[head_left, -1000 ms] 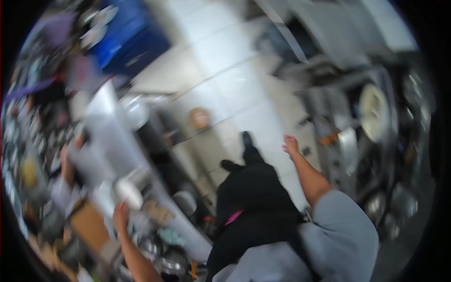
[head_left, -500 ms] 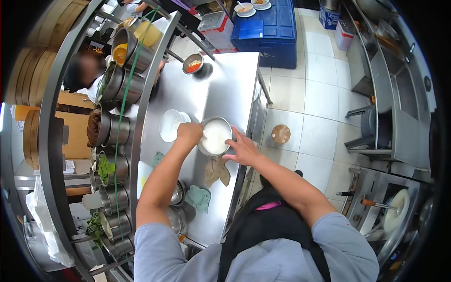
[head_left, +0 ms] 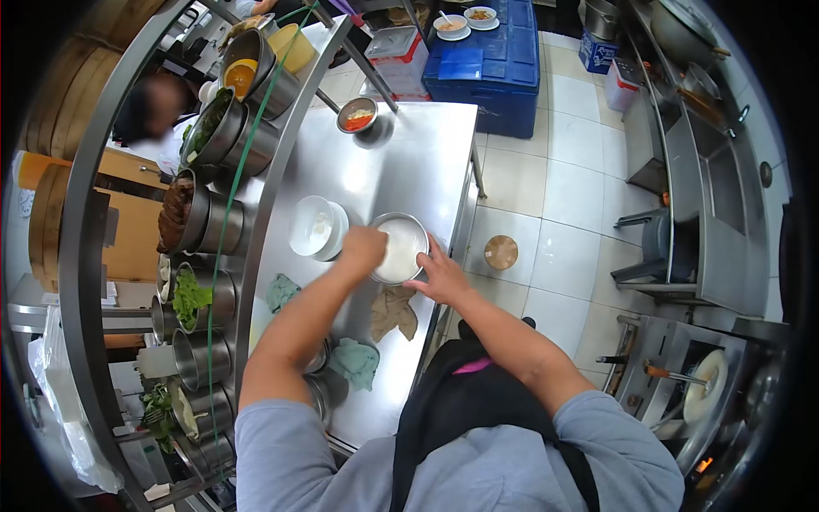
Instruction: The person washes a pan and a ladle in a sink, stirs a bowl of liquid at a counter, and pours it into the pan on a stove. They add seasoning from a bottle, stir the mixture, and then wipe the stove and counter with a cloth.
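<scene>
A round metal bowl (head_left: 401, 279) with smooth white contents (head_left: 406, 246) stands on the steel table. My left hand (head_left: 365, 251) is closed in a fist over its left side, around something hidden by the fingers. Gripping the bowl's right rim is my right hand (head_left: 442, 275), its fingers over the edge and thumb low outside. Left of my left hand are a white bowl (head_left: 309, 224) with a small pale thing in it and a white dish (head_left: 339, 232) partly beneath it. A brown cloth (head_left: 392, 314) lies just below the metal bowl.
Green cloths (head_left: 355, 363) and a small metal bowl of red and pale food (head_left: 357, 115) share the steel table (head_left: 426, 154). A shelf (head_left: 286, 128) with several metal pots runs along the left, a person behind it. A blue chest (head_left: 503, 77) stands beyond.
My left hand has moved right, farther over the metal bowl's white contents. My right hand stays on the rim. The camera view has shifted slightly.
</scene>
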Motion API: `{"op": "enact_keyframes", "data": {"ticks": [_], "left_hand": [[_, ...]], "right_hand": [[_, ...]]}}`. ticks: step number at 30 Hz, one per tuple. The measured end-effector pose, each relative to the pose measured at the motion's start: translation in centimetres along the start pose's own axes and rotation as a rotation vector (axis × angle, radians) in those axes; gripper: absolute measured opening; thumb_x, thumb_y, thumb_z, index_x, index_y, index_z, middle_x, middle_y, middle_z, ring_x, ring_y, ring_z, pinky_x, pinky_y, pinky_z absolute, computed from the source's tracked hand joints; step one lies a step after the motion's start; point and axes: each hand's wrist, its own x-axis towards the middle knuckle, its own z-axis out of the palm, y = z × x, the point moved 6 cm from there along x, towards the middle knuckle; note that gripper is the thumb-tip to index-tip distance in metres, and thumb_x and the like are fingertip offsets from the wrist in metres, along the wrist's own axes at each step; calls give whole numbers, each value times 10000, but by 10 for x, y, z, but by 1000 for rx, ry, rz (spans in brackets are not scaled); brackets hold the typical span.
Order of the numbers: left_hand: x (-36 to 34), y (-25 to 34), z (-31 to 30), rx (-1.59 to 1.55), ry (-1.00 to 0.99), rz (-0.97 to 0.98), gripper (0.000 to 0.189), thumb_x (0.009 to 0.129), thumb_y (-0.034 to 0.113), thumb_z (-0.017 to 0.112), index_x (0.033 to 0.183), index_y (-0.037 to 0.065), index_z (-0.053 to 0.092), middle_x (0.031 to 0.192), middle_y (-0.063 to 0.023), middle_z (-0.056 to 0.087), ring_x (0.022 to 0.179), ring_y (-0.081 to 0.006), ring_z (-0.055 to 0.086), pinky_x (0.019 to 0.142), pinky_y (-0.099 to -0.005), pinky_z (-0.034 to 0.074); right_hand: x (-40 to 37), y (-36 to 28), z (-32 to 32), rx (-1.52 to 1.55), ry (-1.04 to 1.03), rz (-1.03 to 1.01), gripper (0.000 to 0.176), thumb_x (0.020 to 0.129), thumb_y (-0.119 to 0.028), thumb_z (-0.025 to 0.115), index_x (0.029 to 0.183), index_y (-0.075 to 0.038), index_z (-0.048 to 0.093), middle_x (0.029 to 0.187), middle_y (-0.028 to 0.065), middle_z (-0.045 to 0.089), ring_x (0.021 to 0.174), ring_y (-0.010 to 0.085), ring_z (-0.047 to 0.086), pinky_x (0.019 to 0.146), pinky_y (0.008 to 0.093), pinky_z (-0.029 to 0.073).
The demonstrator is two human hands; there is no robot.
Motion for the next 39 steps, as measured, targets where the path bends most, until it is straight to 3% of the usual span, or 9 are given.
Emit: {"op": "enact_keyframes", "data": {"ticks": [4,7,12,14,21,27,30,33,39], "left_hand": [[-10,-56,16,-279,-234,-49,232,856,260,598,990,231,785,988,-100,756,932,-328,717,847,-472,565],[-18,-58,52,-461,-65,-109,259,884,272,575,1034,232,783,1039,-98,749,965,-333,708,873,-464,558],[-42,-43,55,-593,-94,-261,278,915,301,568,1093,244,775,1133,-94,732,1038,-342,686,923,-458,538],[-46,-42,60,-687,-15,-275,299,913,263,544,1090,204,778,1106,-136,734,1031,-364,689,939,-466,531],[-60,-28,72,-774,39,-365,312,917,276,546,1112,187,772,1119,-140,729,1040,-368,684,938,-468,524],[-76,-13,79,-892,170,-377,311,932,305,550,1137,208,762,1102,-145,730,1011,-377,690,896,-473,538],[-91,-4,49,-828,138,-475,318,949,296,543,1194,235,737,1079,-154,733,983,-384,697,868,-495,543],[-99,-5,11,-595,194,-449,295,944,247,558,1171,167,728,961,-171,742,881,-390,709,760,-510,547],[-65,-20,6,-245,386,-171,229,870,117,558,1063,120,682,776,-176,707,709,-349,714,577,-472,538]], "right_hand": [[1,-2,-2,-8,-12,7,637,775,-570,773,1118,-77,562,1587,293,248,1214,459,569,948,493,523],[0,0,0,0,-25,27,646,778,-587,761,1119,-77,559,1586,295,248,1186,468,585,937,498,525],[1,3,4,-23,-81,53,654,778,-599,753,1136,-89,555,1589,283,256,1127,476,616,910,515,526],[2,2,6,-36,-90,52,653,778,-598,754,1140,-93,553,1589,278,261,1104,476,627,901,520,525],[-1,-5,-4,-34,-174,148,648,806,-615,719,1179,-114,548,1611,252,238,1278,453,531,1000,649,397],[-1,-6,-3,-52,-200,218,670,819,-629,701,1232,-127,540,1615,245,228,1328,453,486,1016,680,373],[0,-5,0,-43,-207,242,672,822,-631,698,1239,-130,537,1618,249,216,1325,453,487,1018,670,379],[1,-4,5,-57,-221,240,667,822,-628,698,1241,-134,538,1620,256,205,1321,451,492,1014,644,395],[2,-4,3,-66,-218,232,670,820,-630,698,1245,-140,530,1616,268,211,1318,451,497,1006,602,420]]}}
